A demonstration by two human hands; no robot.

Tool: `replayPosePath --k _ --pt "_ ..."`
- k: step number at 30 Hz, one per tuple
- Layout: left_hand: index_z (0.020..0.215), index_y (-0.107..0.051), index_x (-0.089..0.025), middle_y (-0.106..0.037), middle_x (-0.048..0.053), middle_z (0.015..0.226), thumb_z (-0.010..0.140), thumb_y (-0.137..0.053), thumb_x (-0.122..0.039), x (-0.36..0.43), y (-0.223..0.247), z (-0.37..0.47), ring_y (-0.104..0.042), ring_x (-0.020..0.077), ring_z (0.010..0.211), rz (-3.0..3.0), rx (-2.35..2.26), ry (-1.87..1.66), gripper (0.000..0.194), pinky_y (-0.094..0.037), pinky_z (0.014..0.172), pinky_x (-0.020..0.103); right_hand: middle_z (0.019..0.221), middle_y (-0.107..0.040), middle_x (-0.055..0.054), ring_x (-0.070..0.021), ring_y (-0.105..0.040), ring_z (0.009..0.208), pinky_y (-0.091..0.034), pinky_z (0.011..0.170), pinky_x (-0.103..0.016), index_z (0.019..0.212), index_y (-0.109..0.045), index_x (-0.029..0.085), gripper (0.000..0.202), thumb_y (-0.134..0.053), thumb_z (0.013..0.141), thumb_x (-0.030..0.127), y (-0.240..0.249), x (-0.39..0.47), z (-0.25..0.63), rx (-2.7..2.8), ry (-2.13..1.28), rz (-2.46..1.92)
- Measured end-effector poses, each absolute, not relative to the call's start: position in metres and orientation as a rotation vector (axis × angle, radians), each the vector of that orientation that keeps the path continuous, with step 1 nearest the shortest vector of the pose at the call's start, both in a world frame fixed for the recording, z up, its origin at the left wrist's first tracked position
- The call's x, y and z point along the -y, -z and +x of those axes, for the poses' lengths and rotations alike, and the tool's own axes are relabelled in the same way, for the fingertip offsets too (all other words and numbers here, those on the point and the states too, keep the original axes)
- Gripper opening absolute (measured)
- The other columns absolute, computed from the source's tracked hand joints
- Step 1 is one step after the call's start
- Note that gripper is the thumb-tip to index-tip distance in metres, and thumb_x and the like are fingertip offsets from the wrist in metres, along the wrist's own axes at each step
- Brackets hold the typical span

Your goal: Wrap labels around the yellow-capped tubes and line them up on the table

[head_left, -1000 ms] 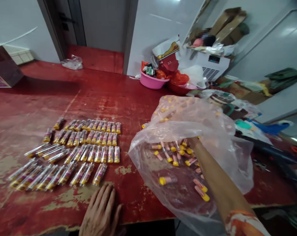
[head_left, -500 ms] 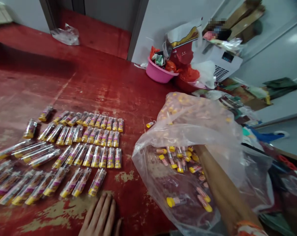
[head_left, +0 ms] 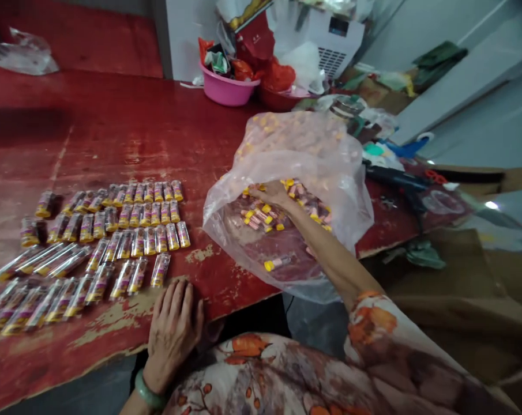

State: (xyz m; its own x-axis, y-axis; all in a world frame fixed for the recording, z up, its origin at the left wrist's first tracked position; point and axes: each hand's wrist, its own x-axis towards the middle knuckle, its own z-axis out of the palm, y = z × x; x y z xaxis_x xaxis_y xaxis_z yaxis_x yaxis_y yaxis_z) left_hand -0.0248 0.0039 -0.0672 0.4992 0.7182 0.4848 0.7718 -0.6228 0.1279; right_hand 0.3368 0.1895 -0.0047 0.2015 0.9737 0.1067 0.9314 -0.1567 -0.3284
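Note:
My left hand [head_left: 176,314] lies flat at the front edge of the red table, fingers stretched out and holding nothing. Just beyond its fingertips is a clear tube with a yellow cap [head_left: 160,270], one of several laid in rows to the left. My right hand [head_left: 270,193] reaches through the mouth of a large translucent plastic bag [head_left: 282,138]. Its fingers extend over a heap of small yellow-capped tubes [head_left: 257,219] and look open, though the fingertips are partly hidden. A single tube [head_left: 278,263] lies apart near the bag's front lip.
A pink basin [head_left: 228,89] filled with bags and packets stands at the back, by a white appliance [head_left: 332,49]. Right of the bag are a dark power-tool-like object [head_left: 397,177] and loose items. Brown cardboard [head_left: 442,276] lies below the table's right side.
The view has shifted right and down, so my clothing and the table's front edge now show. My right hand, hidden in the bag before, is visible over the tubes. My left hand stays on the table.

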Motion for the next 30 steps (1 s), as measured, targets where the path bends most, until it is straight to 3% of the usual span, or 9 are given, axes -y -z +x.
replayPosePath --k 3,8,14,19,21,25,30 --pt "0.127 -0.052 -0.009 -0.058 0.021 0.128 0.084 -0.059 -0.025 -0.004 0.068 -0.025 -0.052 0.0342 0.122 -2.633 1.335 0.777 0.046 -0.042 0.100 0.049 0.107 -0.067 -0.008 -0.0257 -0.059 0.104 -0.043 0.094 -0.036 0.112 -0.067 0.015 0.037 -0.066 0.084 0.040 0.005 -0.178 0.333 1.896 -0.165 -2.034" --pt "0.127 -0.053 -0.011 -0.059 0.020 0.127 0.084 -0.060 -0.024 -0.006 0.071 -0.024 -0.053 0.0337 0.120 -2.642 1.283 0.820 0.046 -0.042 0.100 0.049 0.133 -0.054 -0.009 -0.0248 -0.049 0.121 -0.034 0.103 -0.035 0.128 -0.058 0.020 0.046 -0.063 0.085 0.035 0.010 -0.153 0.323 2.062 0.040 -1.819" --pt "0.131 -0.051 -0.012 -0.057 0.022 0.127 0.082 -0.063 -0.025 -0.008 0.069 -0.019 -0.052 0.0375 0.121 -2.631 1.309 0.906 0.052 -0.043 0.098 0.055 0.147 -0.040 -0.008 -0.0310 -0.040 0.124 -0.022 0.108 -0.050 0.133 -0.053 0.026 0.052 -0.058 0.087 0.047 0.009 -0.123 0.310 1.979 0.291 -1.864" --pt "0.142 -0.038 -0.015 -0.048 0.023 0.138 0.080 -0.067 -0.024 -0.011 0.047 0.021 -0.039 0.0396 0.133 -2.707 0.992 1.036 0.069 -0.039 0.102 0.059 0.152 -0.032 -0.007 -0.0305 -0.037 0.125 -0.013 0.112 -0.053 0.132 -0.053 0.022 0.044 -0.046 0.093 0.041 -0.003 -0.052 0.299 1.661 0.419 -1.920" --pt "0.144 -0.035 -0.017 -0.042 0.023 0.144 0.082 -0.065 -0.025 -0.015 0.040 0.048 -0.032 0.0400 0.137 -2.783 0.853 1.010 0.069 -0.036 0.103 0.062 0.152 -0.031 -0.009 -0.0332 -0.037 0.124 -0.016 0.110 -0.056 0.130 -0.054 0.020 0.042 -0.046 0.092 0.037 0.002 -0.023 0.302 1.476 0.395 -2.044" --pt "0.144 -0.034 -0.015 -0.029 0.024 0.152 0.086 -0.059 -0.032 -0.027 0.036 0.104 -0.021 0.0408 0.142 -2.852 0.745 0.977 0.066 -0.029 0.106 0.065 0.148 -0.034 -0.018 -0.0398 -0.039 0.120 -0.031 0.098 -0.059 0.125 -0.056 0.012 0.043 -0.051 0.087 0.033 0.029 0.006 0.319 1.250 0.245 -2.306" --pt "0.140 -0.041 -0.005 -0.030 0.029 0.150 0.090 -0.050 -0.034 -0.037 0.045 0.147 -0.017 0.0412 0.143 -2.886 0.759 0.784 0.058 -0.021 0.109 0.067 0.145 -0.039 -0.018 -0.0367 -0.044 0.116 -0.039 0.094 -0.054 0.116 -0.061 0.012 0.036 -0.055 0.084 0.029 0.041 0.008 0.327 1.407 0.190 -2.235"
